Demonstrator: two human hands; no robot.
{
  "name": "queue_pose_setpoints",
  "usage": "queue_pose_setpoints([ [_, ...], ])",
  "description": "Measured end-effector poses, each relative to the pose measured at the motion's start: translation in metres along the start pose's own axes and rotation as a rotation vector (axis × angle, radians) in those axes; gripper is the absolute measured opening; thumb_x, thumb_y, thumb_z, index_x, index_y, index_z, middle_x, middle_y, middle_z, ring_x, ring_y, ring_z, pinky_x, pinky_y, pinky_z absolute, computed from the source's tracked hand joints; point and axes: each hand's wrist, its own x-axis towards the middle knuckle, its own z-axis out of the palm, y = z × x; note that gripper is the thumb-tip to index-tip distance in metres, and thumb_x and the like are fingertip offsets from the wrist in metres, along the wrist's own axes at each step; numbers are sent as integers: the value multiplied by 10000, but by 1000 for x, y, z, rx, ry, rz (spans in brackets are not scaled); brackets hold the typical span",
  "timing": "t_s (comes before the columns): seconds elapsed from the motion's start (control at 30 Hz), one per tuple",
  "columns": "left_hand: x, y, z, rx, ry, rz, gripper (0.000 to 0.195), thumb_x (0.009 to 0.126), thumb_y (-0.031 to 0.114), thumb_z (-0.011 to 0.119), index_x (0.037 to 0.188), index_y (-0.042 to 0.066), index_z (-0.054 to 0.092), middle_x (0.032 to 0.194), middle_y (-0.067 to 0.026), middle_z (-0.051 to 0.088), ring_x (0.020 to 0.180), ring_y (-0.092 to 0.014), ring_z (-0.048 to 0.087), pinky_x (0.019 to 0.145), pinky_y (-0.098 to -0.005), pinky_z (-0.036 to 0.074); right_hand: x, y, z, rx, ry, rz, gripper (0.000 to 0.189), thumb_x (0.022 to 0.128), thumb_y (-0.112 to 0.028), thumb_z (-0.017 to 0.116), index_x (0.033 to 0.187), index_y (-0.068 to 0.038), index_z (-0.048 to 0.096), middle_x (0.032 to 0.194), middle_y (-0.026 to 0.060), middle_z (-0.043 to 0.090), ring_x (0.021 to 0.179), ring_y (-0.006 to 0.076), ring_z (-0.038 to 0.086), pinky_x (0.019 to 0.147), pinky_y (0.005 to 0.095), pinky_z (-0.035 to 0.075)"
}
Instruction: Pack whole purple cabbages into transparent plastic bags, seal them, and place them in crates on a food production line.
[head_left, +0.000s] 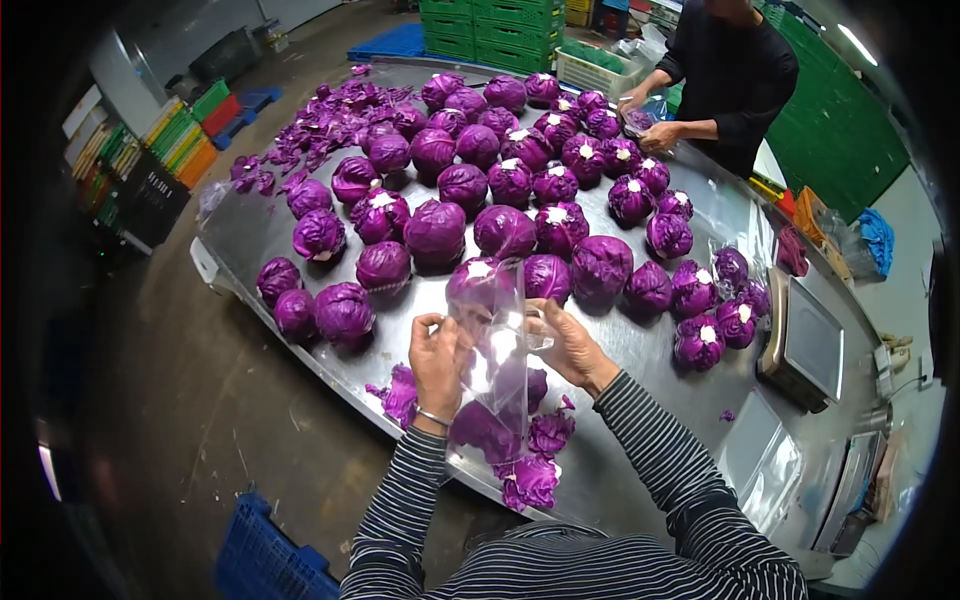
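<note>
A clear plastic bag (491, 375) is stretched upright between my hands, over the near edge of a steel table (600, 457). My left hand (437, 360) pinches its left side near the top. On its right side, my right hand (566, 341) grips the film between thumb and fingers. Through the bag I see a red cabbage and loose purple leaves. Many red cabbages (435, 232) cover the table beyond, several with white cut stems showing. Torn cabbage leaves (531, 480) lie under and beside the bag. A few cabbages at the right (730, 268) are wrapped in clear plastic.
A scale (806, 341) and flat plastic bags (761, 450) lie at the right. Loose leaves (337, 116) are heaped at the far left. Across the table a person (731, 82) handles a bag beside green crates (491, 34). A blue crate (270, 551) stands on the floor.
</note>
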Motion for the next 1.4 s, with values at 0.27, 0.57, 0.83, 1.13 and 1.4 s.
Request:
queue_pose_setpoints([
  [0.27, 67, -20, -15, 3, 3, -118, 134, 913, 102, 537, 1001, 89, 436, 798, -53, 610, 474, -4, 378, 383, -147, 257, 72, -4, -16, 17, 153, -167, 122, 893, -165, 587, 963, -64, 584, 854, 26, 613, 798, 94, 581, 681, 249, 488],
  [0.57, 120, -42, -26, 103, 123, -105, 270, 860, 22, 579, 1088, 67, 442, 868, -28, 551, 520, -12, 416, 414, -153, 332, 146, 2, -41, -751, 408, -282, 209, 888, -143, 547, 1025, 10, 584, 808, 69, 644, 710, 137, 607, 611, 268, 452],
  [0.83, 101, -87, -72, 206, 222, -265, 247, 874, 96, 593, 1104, 30, 533, 862, -27, 572, 680, -59, 518, 572, -169, 414, 118, 8, -32, -717, 379, -40, 202, 821, -187, 639, 916, -13, 595, 742, -21, 547, 656, 53, 471, 569, 220, 387],
  [1.13, 125, -98, -72, 363, 152, -170, 182, 932, 190, 518, 957, 10, 527, 778, 0, 513, 677, -44, 436, 586, -212, 378, 145, 24, -29, -1368, 443, -503, 140, 847, -84, 520, 909, -5, 423, 829, 237, 530, 787, 430, 528, 686, 489, 402],
  [1.4, 88, -85, -78, 400, 12, -50, 125, 949, 156, 477, 958, 36, 512, 1083, -108, 593, 962, -137, 544, 829, -247, 448, 104, 21, -36, -438, 538, -63, 98, 876, -73, 554, 931, 8, 550, 805, 61, 592, 727, 118, 564, 545, 246, 511],
])
